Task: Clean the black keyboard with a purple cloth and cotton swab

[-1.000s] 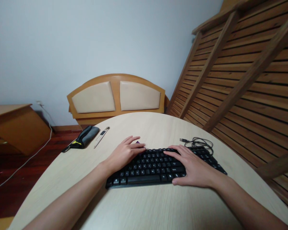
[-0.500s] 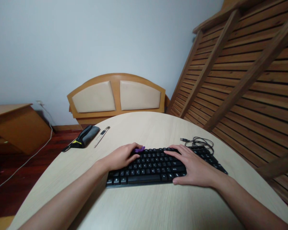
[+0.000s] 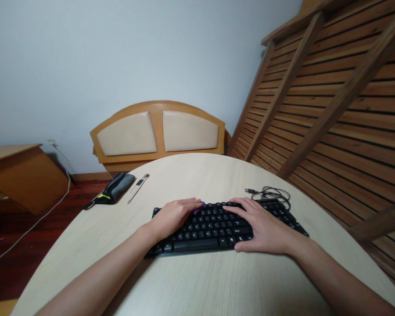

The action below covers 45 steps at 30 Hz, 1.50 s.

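A black keyboard (image 3: 197,243) lies on the round pale table in the head view. My left hand (image 3: 176,215) is closed over a small purple soft piece (image 3: 198,208), pressed against the keys of the upper rows. Most of that piece is hidden under the fingers, so its kind cannot be made out. Across the right part of the keyboard spans my right hand (image 3: 263,226), thumb at the front edge and fingertips at the back edge, gripping it. The keyboard's coiled black cable (image 3: 271,193) lies behind its right end, plug pointing left.
On the table's left side lie a grey and black pouch with yellow trim (image 3: 116,188) and a slim flat packaged item (image 3: 138,188). Beyond the table edge stand a padded headboard (image 3: 159,131), a wooden desk (image 3: 19,175) and a leaning slatted wooden frame (image 3: 332,109).
My left hand has slid right over the keys with the purple piece, its fingers now covering more of it. My right hand stays in place on the keyboard. The view has shifted slightly.
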### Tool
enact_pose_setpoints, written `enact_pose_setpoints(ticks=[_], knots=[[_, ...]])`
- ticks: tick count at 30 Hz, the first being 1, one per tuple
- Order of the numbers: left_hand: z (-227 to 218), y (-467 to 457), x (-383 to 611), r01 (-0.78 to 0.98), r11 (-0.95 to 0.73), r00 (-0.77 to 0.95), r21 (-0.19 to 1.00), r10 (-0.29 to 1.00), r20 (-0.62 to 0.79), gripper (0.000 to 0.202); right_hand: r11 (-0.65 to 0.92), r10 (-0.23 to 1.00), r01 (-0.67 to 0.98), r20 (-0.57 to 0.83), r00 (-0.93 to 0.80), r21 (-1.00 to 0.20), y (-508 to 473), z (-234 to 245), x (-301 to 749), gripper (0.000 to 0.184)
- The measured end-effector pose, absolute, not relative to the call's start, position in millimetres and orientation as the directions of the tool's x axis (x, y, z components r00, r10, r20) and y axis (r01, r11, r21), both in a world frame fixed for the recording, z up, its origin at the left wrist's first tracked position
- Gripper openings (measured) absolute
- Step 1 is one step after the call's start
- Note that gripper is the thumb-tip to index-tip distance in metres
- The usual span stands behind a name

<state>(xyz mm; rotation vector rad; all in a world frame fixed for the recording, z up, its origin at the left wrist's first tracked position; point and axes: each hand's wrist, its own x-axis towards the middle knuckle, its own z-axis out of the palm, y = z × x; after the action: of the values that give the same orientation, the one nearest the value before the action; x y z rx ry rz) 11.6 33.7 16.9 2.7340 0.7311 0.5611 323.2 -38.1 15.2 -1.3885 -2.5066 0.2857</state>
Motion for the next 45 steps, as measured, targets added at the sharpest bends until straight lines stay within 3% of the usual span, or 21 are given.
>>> enact_pose_setpoints(ticks=[5, 10, 20, 25, 32, 36, 45], knots=[[33, 30, 8, 0.446, -0.867, 0.846, 0.222, 0.490, 0.212, 0.037, 0.520, 0.853, 0.795, 0.133, -0.505, -0.312, -38, 15, 324, 0.095], [41, 27, 7, 0.464, -0.862, 0.848, 0.202, 0.498, 0.178, 0.037, 0.520, 0.852, 0.793, 0.135, -0.505, -0.317, -38, 15, 324, 0.095], [35, 33, 3, 0.434, -0.811, 0.818, 0.393, 0.537, 0.206, 0.031, 0.515, 0.856, 0.804, 0.122, -0.503, -0.299, -38, 15, 323, 0.093], [28, 33, 3, 0.501, -0.754, 0.764, 0.425, 0.616, 0.192, 0.036, 0.524, 0.851, 0.797, 0.138, -0.507, -0.301, -38, 16, 321, 0.092], [25, 37, 4, 0.453, -0.750, 0.758, 0.483, 0.609, 0.234, 0.029, 0.525, 0.850, 0.789, 0.145, -0.507, -0.318, -38, 15, 322, 0.091], [26, 38, 3, 0.456, -0.781, 0.770, 0.427, 0.587, 0.252, 0.029, 0.523, 0.851, 0.790, 0.144, -0.504, -0.321, -38, 14, 323, 0.092], [41, 36, -5, 0.546, -0.819, 0.799, 0.178, 0.573, 0.184, 0.034, 0.520, 0.854, 0.802, 0.139, -0.502, -0.294, -38, 14, 323, 0.093]])
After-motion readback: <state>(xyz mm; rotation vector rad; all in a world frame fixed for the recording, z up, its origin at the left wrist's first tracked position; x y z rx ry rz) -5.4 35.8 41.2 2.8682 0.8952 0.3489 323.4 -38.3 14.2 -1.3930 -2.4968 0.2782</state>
